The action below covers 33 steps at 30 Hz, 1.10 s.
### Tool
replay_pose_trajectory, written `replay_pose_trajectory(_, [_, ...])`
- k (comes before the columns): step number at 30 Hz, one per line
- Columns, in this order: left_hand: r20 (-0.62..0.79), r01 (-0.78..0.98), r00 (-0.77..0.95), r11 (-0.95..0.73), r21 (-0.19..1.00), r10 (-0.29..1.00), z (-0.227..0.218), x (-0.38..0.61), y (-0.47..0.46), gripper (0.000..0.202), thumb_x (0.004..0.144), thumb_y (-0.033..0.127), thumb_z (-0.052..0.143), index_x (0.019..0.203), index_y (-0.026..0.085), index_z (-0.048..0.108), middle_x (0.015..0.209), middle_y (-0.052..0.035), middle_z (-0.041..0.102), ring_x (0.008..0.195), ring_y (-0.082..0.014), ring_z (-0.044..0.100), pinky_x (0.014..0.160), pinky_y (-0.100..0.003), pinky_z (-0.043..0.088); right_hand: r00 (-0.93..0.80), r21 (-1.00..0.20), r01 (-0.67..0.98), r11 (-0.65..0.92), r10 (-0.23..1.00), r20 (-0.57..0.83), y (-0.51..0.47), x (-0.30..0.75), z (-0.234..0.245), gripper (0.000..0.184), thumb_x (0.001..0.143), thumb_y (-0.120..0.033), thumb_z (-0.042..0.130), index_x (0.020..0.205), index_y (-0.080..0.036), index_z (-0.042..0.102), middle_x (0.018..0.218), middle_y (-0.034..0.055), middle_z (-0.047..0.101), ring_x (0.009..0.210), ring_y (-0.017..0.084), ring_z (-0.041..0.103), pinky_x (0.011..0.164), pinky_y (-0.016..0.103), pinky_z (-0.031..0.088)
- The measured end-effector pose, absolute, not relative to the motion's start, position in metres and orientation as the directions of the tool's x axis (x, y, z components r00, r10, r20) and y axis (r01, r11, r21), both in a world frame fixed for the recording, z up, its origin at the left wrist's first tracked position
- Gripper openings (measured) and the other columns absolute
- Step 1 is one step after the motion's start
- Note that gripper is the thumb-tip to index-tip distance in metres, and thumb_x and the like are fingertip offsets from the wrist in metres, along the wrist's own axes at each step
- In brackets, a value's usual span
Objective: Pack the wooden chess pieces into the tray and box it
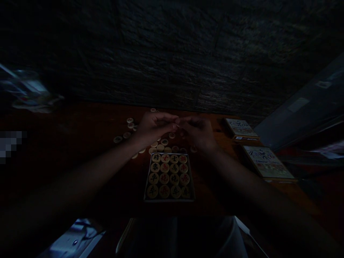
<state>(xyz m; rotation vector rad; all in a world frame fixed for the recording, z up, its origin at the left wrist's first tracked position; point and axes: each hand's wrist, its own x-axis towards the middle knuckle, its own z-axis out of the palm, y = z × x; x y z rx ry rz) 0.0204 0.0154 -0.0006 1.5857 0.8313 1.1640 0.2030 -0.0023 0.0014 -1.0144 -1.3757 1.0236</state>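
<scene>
My left hand (158,123) and my right hand (197,130) meet fingertip to fingertip above the table, beyond an open box. Both are closed in a pinch; a small pale sliver shows between the fingertips, too dark to name. Below them, a shallow box (145,182) holds neat rows of round Chinese chess pieces (164,178) with red and black characters. Loose Chinese chess pieces (160,147) lie just past the box's far edge, and several more (130,120) are scattered to the left of my left hand. One piece (172,135) lies under my fingers.
Two boxes with printed lids, one farther back (240,128) and one nearer (268,163), lie at the table's right side. A dark stone-textured wall (172,71) rises behind the wooden table (94,122). A blurred clear container (29,87) stands at far left.
</scene>
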Motion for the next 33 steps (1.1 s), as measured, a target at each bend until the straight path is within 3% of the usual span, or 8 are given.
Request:
replay_pose_trajectory(6, [0.302,-0.065,0.29,-0.296,0.953,0.908,-0.002,0.021,0.017,0.029,0.078,0.033,0.089,0.104,0.022,0.083,0.103,-0.0074,0.084,0.09,-0.0215,0.08,0.081,-0.033,0.065,-0.062,-0.968,-0.01,0.249,0.966,0.249,-0.001,0.203,0.003,0.038,0.078,-0.056,0.085,0.077,-0.018,0.081,0.064,0.0018,0.072,0.053,0.011,0.061,0.051,0.022,0.051])
replay_pose_trajectory(12, [0.237,-0.122,0.229,-0.213,0.969,0.944,-0.001,0.02,0.02,0.023,0.082,0.035,0.085,0.101,0.022,0.083,0.1,-0.0072,0.084,0.085,-0.0198,0.08,0.083,-0.035,0.066,-0.107,-0.954,0.063,0.294,0.952,0.286,-0.001,0.203,0.001,0.035,0.077,-0.052,0.086,0.095,-0.022,0.085,0.073,0.002,0.077,0.056,0.014,0.065,0.054,0.026,0.054])
replay_pose_trajectory(18, [0.168,-0.192,0.311,-0.112,0.975,0.935,-0.005,0.02,0.02,0.029,0.083,0.04,0.086,0.102,0.019,0.083,0.097,-0.0095,0.084,0.089,-0.0235,0.081,0.083,-0.036,0.067,-0.12,-0.897,0.149,0.415,0.908,0.401,-0.001,0.208,-0.007,0.035,0.081,-0.044,0.086,0.108,-0.022,0.083,0.091,0.0054,0.081,0.072,0.019,0.072,0.063,0.029,0.056])
replay_pose_trajectory(22, [0.142,-0.218,0.387,-0.059,0.974,0.911,-0.007,0.02,0.022,0.033,0.083,0.044,0.086,0.104,0.019,0.084,0.102,-0.01,0.083,0.09,-0.0232,0.081,0.082,-0.033,0.066,-0.134,-0.746,0.359,0.562,0.821,0.554,-0.001,0.212,-0.009,0.031,0.086,-0.039,0.083,0.113,-0.024,0.083,0.099,0.0065,0.077,0.082,0.021,0.072,0.071,0.032,0.057])
replay_pose_trajectory(26, [0.124,-0.265,0.357,-0.027,0.964,0.926,-0.003,0.021,0.021,0.04,0.076,0.034,0.093,0.111,0.02,0.082,0.11,-0.0088,0.082,0.092,-0.0197,0.079,0.083,-0.03,0.065,-0.237,-0.576,0.469,0.669,0.724,0.648,-0.003,0.214,-0.004,0.03,0.091,-0.033,0.077,0.119,-0.022,0.081,0.1,0.0077,0.073,0.084,0.02,0.069,0.075,0.034,0.057])
replay_pose_trajectory(30, [0.099,-0.318,0.331,0.012,0.948,0.938,0.003,0.023,0.017,0.043,0.073,0.023,0.093,0.114,0.019,0.081,0.114,-0.0094,0.082,0.097,-0.0199,0.078,0.087,-0.031,0.064,-0.267,-0.507,0.521,0.686,0.696,0.667,-0.005,0.215,0.003,0.029,0.092,-0.034,0.074,0.118,-0.022,0.08,0.099,0.0078,0.073,0.083,0.021,0.068,0.075,0.035,0.057])
replay_pose_trajectory(33, [0.074,-0.354,0.364,0.064,0.933,0.929,0.003,0.023,0.017,0.032,0.075,0.022,0.091,0.105,0.018,0.082,0.107,-0.0097,0.083,0.09,-0.0193,0.079,0.086,-0.032,0.064,-0.282,-0.471,0.536,0.7,0.675,0.682,-0.006,0.216,0.004,0.028,0.093,-0.032,0.073,0.118,-0.021,0.08,0.1,0.0085,0.074,0.087,0.022,0.069,0.078,0.035,0.057])
